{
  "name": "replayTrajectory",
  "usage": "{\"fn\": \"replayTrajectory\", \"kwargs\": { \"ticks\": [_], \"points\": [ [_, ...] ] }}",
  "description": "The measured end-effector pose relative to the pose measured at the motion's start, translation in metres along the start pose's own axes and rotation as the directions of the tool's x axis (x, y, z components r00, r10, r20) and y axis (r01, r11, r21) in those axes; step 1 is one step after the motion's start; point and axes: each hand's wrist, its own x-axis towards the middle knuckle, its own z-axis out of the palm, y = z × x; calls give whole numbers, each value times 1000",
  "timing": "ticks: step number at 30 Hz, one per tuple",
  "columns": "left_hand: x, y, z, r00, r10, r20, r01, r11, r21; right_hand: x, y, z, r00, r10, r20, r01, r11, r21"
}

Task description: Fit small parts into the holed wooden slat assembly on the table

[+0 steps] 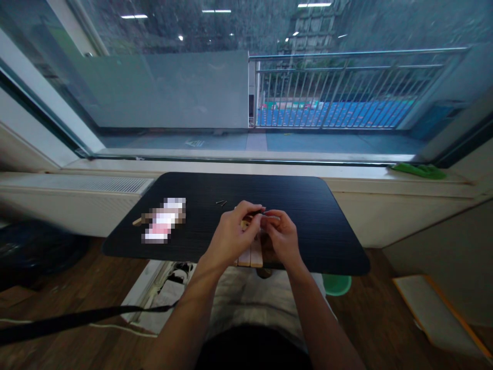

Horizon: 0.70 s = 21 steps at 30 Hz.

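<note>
Above the near middle of a black tabletop [308, 200], my left hand [235, 226] and my right hand [284, 237] meet with fingers pinched together. Something small and dark sits between their fingertips, too covered to name. Under the hands lie pale wooden strips [256, 255] reaching the table's near edge, with a dark brown surface beside them on the right. A bit of yellowish wood shows beside my left thumb; its shape is mostly hidden. Beyond my left hand, a few thin screws or nails [221, 203] rest on the table.
A pixelated pink-and-white item [164, 221] lies on the table's left, with a wooden stick end [137, 222] poking out. The window sill [269, 168] borders the far edge, holding a green cloth-like thing [419, 170]. A green basin [337, 284] stands below right; a dark strap [88, 314] crosses lower left.
</note>
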Motion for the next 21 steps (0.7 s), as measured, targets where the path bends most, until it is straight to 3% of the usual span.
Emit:
{"fn": "replayTrajectory", "kwargs": {
  "ticks": [7, 12, 21],
  "points": [
    [1, 3, -1, 1000, -10, 10, 10, 1000, 10, 0, -1, -1, 1000, -28, 1, 28, 998, -58],
    [2, 3, -1, 1000, 25, -1, -25, 999, 43, -2, -5, -2, 992, -121, 36, 125, 983, -137],
    [2, 3, 0, 994, 97, -42, -95, 994, 60, -3, 0, -6, 989, -52, 141, 52, 999, 8]
  ]
}}
